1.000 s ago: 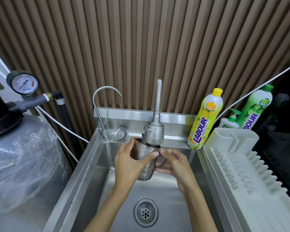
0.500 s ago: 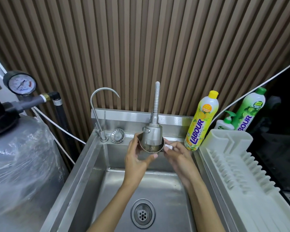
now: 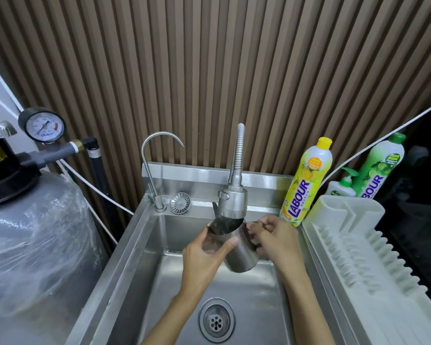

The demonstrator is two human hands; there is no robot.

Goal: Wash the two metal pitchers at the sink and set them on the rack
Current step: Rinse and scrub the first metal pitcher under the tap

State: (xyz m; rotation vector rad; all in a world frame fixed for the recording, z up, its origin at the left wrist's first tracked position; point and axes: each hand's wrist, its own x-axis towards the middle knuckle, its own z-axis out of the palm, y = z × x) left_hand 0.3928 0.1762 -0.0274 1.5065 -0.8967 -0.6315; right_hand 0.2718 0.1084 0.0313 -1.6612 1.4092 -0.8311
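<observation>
A metal pitcher (image 3: 238, 255) is held tilted over the steel sink (image 3: 144, 245), its mouth up to the left just under the spray faucet head (image 3: 233, 201). My left hand (image 3: 205, 255) grips the pitcher's body near the rim, thumb across the front. My right hand (image 3: 275, 236) holds its handle side, fingers curled. Only one pitcher is in view. The white dish rack (image 3: 353, 247) stands to the right of the sink with nothing on it.
A thin gooseneck tap (image 3: 154, 170) and a loose strainer (image 3: 180, 202) sit at the sink's back left. The drain (image 3: 216, 319) is below my hands. A yellow detergent bottle (image 3: 306, 180), green bottle (image 3: 381, 165) and pump bottle (image 3: 341, 186) stand behind the rack. A wrapped tank (image 3: 35, 245) stands left.
The pitcher went from upright under the faucet to tilted, base swung down to the right. Both hands shifted slightly lower and right with it.
</observation>
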